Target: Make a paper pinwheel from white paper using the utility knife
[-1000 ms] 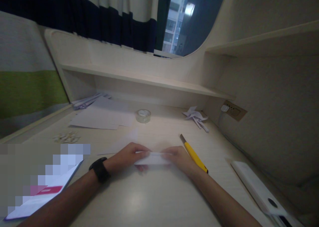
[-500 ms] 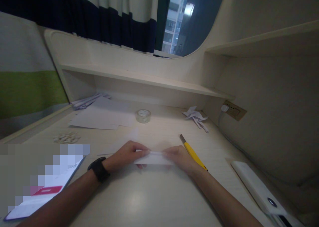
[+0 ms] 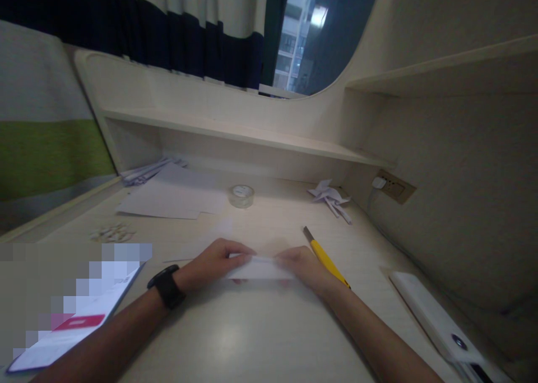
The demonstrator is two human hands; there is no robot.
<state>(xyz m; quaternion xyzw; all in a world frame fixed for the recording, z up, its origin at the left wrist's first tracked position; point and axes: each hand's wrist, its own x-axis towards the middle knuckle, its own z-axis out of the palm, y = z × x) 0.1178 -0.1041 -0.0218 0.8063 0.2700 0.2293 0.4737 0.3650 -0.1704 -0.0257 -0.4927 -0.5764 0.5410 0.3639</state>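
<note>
A strip of white paper point(image 3: 261, 269) stretches between my two hands above the desk, its upper edge rolled or folded over. My left hand point(image 3: 221, 259), below a black wristwatch, pinches the left part of that edge between thumb and fingers. At the right part, my right hand point(image 3: 303, 265) grips the same edge with thumb and forefinger. Some fingertips show faintly under the paper; the rest are hidden behind it. Just right of my right hand lies a yellow utility knife point(image 3: 328, 259). Behind my left hand is a thin loose sheet point(image 3: 210, 238).
Paper sheets point(image 3: 168, 195) and rolled paper sticks point(image 3: 145, 172) lie at the back left. A clear tape roll point(image 3: 241, 197) sits behind my hands. Paper pinwheels point(image 3: 330, 195) are at the back right. Small pale pieces point(image 3: 112, 232) and a lit tablet point(image 3: 84, 321) are at left.
Both hands keep their pinch on the paper. The left fingertips have slid slightly right, and the paper's lower edge has dropped a little.
</note>
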